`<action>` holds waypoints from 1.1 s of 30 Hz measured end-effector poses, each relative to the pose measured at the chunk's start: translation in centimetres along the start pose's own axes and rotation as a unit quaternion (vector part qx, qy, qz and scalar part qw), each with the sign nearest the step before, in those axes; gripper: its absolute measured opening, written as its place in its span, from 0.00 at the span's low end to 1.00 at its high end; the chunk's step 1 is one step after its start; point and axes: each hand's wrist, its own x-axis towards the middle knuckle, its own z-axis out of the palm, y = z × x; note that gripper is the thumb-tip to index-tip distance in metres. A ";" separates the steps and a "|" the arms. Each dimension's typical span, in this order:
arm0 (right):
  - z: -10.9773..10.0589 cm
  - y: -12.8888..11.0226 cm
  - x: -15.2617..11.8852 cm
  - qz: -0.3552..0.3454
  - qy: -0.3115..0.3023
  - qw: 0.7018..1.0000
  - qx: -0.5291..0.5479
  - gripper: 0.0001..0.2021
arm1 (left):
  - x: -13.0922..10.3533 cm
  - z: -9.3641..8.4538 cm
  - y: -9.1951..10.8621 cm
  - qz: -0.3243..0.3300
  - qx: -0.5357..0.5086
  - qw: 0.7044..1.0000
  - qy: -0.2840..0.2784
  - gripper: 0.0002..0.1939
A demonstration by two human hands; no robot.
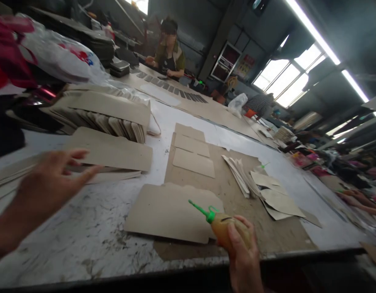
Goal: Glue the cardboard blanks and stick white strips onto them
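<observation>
My right hand (244, 248) is wrapped round a glue bottle (226, 231) of amber liquid. Its green nozzle points up and left, over a beige cardboard panel (172, 211) with a wavy far edge. That panel lies at the front of the table, partly on a brown cardboard sheet (237, 211). On the left, my left hand (53, 179) has its fingers apart and appears to hold nothing. It hovers by another beige panel (114, 150), which rests on more flat pieces; whether the fingertips touch it is unclear.
Behind the left panel stands a row of stacked panels (114, 118). Small beige pieces (194, 162) lie mid-table, with loose strips (237, 175) and more pieces (279, 199) to the right. A co-worker (169, 57) sits across the table (139, 252); plastic bags (60, 57) are far left.
</observation>
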 end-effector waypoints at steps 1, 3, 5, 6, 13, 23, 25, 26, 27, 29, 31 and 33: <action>0.9 -0.5 -0.7 -0.009 -0.019 1.000 -0.021 0.33 | -2.0 1.0 1.5 0.056 -0.054 0.996 -0.050 0.38; 2.5 -1.4 -1.9 -0.034 -0.055 0.996 -0.061 0.32 | -5.7 3.4 4.0 0.144 -0.103 0.978 -0.109 0.41; 3.9 -1.9 -2.8 -0.061 -0.081 0.990 -0.099 0.29 | -8.4 5.8 5.5 0.166 -0.109 0.973 -0.118 0.45; 4.4 -2.0 -3.0 -0.074 -0.091 0.986 -0.116 0.28 | -9.3 6.7 5.9 0.164 -0.105 0.974 -0.112 0.47; 7.1 -0.9 -3.0 -0.151 -0.150 0.958 -0.191 0.21 | -11.7 7.7 6.4 0.168 -0.082 0.979 -0.081 0.45; 8.1 -0.6 -3.6 -0.233 -0.174 0.926 -0.240 0.17 | -12.0 7.2 7.1 0.199 -0.072 0.976 -0.048 0.45; 7.8 -0.7 -3.8 -0.231 -0.179 0.925 -0.244 0.16 | -12.0 7.1 7.1 0.200 -0.071 0.976 -0.043 0.44; 7.7 -0.8 -3.8 -0.226 -0.181 0.925 -0.248 0.16 | -12.0 7.1 7.1 0.201 -0.071 0.976 -0.041 0.44; 7.5 -0.9 -3.9 -0.221 -0.182 0.924 -0.253 0.16 | -12.0 7.1 7.1 0.202 -0.071 0.976 -0.040 0.43; 7.2 -1.1 -4.0 -0.221 -0.176 0.923 -0.262 0.15 | -11.9 7.1 7.2 0.206 -0.072 0.975 -0.037 0.43; 7.1 -1.3 -4.1 -0.230 -0.165 0.920 -0.270 0.15 | -11.9 7.1 7.2 0.210 -0.074 0.974 -0.035 0.43; 7.1 -1.5 -4.1 -0.250 -0.156 0.915 -0.275 0.15 | -11.8 7.1 7.2 0.215 -0.076 0.973 -0.030 0.43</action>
